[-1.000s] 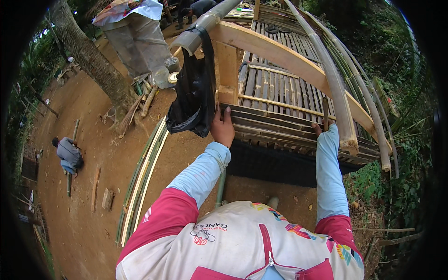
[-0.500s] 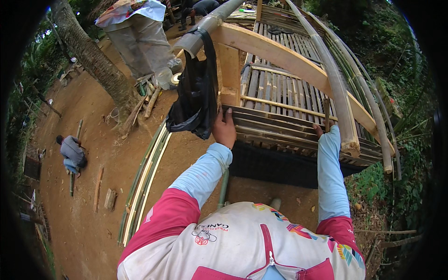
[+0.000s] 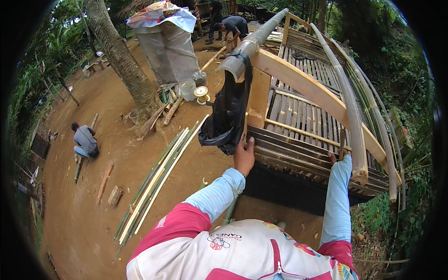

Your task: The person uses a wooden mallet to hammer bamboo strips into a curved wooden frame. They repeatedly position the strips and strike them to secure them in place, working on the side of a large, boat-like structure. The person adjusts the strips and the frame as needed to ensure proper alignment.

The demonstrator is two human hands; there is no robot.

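My left hand (image 3: 243, 157) grips the front edge of a raised bamboo slat platform (image 3: 303, 140), just below a hanging black plastic bag (image 3: 226, 116). The bag droops from the cut end of a thick grey bamboo pole (image 3: 254, 42) that rests on a pale wooden beam (image 3: 298, 81). My right hand (image 3: 334, 159) is at the same front edge further right, mostly hidden behind its light blue sleeve. It is closed round a thin dark upright handle (image 3: 342, 140); what the handle belongs to does not show.
Long split bamboo strips (image 3: 156, 179) lie on the brown dirt at the left. A palm trunk (image 3: 126, 65), a covered grey sack (image 3: 165, 46) and a spool (image 3: 202, 92) stand beyond. One person crouches at the far left (image 3: 85, 140); another bends over at the top (image 3: 231, 25). Curved bamboo poles (image 3: 354, 121) edge the platform's right side.
Both hands stay at the platform's front edge. The view has shifted slightly, so the platform and the bag sit a little lower in the picture.
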